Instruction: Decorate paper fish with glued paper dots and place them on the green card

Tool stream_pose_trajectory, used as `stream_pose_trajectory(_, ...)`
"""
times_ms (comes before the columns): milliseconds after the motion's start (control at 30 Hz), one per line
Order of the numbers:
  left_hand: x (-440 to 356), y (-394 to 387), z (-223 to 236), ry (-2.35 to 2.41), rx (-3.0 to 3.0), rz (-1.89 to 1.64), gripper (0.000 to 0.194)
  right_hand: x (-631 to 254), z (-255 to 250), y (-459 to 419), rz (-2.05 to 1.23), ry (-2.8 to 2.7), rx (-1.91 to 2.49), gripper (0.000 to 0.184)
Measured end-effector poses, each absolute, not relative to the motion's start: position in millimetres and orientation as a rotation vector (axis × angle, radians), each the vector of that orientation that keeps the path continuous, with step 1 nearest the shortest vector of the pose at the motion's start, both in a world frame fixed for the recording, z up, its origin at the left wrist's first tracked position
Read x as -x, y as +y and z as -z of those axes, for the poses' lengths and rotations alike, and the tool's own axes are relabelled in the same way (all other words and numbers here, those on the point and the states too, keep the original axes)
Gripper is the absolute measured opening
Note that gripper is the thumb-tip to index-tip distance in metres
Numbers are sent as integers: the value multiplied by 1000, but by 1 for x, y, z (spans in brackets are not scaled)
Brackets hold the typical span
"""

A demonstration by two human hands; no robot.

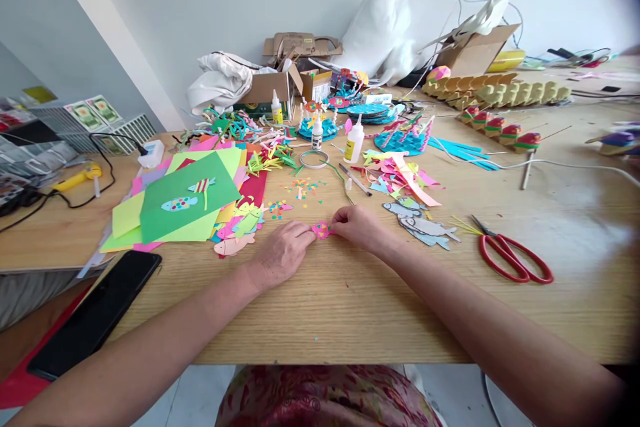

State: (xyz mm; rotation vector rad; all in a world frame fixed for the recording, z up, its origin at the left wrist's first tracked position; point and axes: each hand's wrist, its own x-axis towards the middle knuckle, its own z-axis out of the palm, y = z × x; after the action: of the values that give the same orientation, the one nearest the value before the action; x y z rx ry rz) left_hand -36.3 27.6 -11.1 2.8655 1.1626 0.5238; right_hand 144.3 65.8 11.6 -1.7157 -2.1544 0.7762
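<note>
Both my hands meet over a small pink paper cutout [321, 231] with coloured dots, low on the wooden table. My left hand [284, 250] has its fingertips closed at the cutout's left edge. On the other side, my right hand [361, 228] pinches at its right edge. Just beyond lie loose confetti dots [303, 188] and a dotted paper fish [278, 209]. Left of my hands is a pile of plain paper fish [240, 230]; to the right are grey-blue paper fish [423, 221] with drawn outlines.
Red-handled scissors [515, 257] lie at the right. Glue bottles [354, 140], a tape ring [314, 159] and paper scraps [400, 173] stand farther back. Coloured sheets [165, 213] and a black phone [97, 313] are at the left. A white cord [560, 165] crosses the right side.
</note>
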Motion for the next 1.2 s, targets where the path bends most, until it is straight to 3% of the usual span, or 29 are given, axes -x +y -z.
stream_pose_trajectory(1200, 37, 28, 15, 1142, -2907, -531, 25, -140, -1, 58, -432, -2266, 1808, 20)
